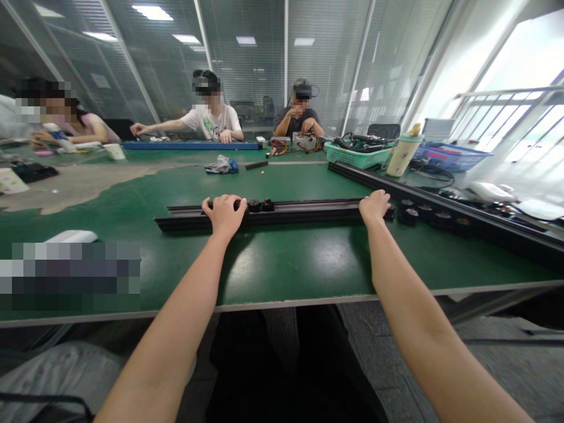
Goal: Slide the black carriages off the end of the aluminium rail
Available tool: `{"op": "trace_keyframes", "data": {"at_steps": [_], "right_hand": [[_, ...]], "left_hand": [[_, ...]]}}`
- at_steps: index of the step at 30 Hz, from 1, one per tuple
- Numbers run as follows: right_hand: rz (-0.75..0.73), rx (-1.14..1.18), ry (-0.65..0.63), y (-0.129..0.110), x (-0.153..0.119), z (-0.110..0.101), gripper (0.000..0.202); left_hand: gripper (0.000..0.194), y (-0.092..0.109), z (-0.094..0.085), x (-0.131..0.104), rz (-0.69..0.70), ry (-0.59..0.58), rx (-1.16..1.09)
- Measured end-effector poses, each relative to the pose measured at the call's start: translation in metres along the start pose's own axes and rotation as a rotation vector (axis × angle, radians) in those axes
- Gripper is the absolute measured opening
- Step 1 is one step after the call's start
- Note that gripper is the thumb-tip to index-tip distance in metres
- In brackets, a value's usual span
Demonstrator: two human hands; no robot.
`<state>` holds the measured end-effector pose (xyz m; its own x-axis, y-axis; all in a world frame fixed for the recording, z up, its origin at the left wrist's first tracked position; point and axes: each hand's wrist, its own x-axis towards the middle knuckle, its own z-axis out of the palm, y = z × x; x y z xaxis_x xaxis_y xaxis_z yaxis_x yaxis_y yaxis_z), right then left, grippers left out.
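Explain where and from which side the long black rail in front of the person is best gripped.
Grip the rail near both ends, from above on the near side. It lies flat and long across the table, so one hold in the middle would probably let it tip. The left hand and right hand rest on it, spread apart. Avoid the small black parts on top.

We have one view only, from a camera worn on the head, looking forward and down across the green tabletop (pixel 282 264). It sits close above both outstretched arms, takes in the tabletop's near edge and reaches the glass partition (pixel 247 64) far behind.
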<state>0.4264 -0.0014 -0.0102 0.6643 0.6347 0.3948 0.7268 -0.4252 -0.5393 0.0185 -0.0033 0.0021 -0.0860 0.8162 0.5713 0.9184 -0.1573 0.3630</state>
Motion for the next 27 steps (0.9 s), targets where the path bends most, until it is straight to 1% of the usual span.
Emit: {"op": "trace_keyframes", "data": {"at_steps": [4,8,12,16,18,21,23,25,27], "right_hand": [[0.130,0.062,-0.023,0.000,0.000,-0.001,0.048],[0.184,0.071,-0.023,-0.001,0.000,-0.004,0.053],[0.212,0.097,-0.024,0.002,0.002,-0.007,0.051],[0.307,0.049,0.013,0.006,0.003,-0.008,0.051],[0.320,0.001,0.044,0.008,0.004,-0.009,0.048],[0.267,-0.060,0.067,0.007,0.005,-0.012,0.045],[0.182,-0.071,0.088,0.000,0.002,-0.015,0.044],[0.040,-0.052,0.122,-0.013,-0.005,-0.017,0.044],[-0.147,-0.019,0.108,-0.033,-0.019,-0.017,0.043]], "left_hand": [[0.029,0.000,0.000,0.000,-0.005,-0.004,-0.001],[0.029,0.000,0.001,0.000,-0.001,-0.002,0.003],[0.028,-0.001,0.001,-0.001,0.004,-0.001,0.004],[0.029,-0.001,0.001,0.000,0.002,0.000,0.006],[0.029,-0.001,0.001,0.000,0.002,0.001,0.008],[0.029,-0.001,0.001,-0.001,0.002,0.001,0.010],[0.029,0.000,0.001,-0.001,0.003,0.000,0.009],[0.029,0.000,0.001,-0.001,0.005,0.002,0.008],[0.028,0.000,0.001,-0.001,0.007,0.003,0.009]]}}
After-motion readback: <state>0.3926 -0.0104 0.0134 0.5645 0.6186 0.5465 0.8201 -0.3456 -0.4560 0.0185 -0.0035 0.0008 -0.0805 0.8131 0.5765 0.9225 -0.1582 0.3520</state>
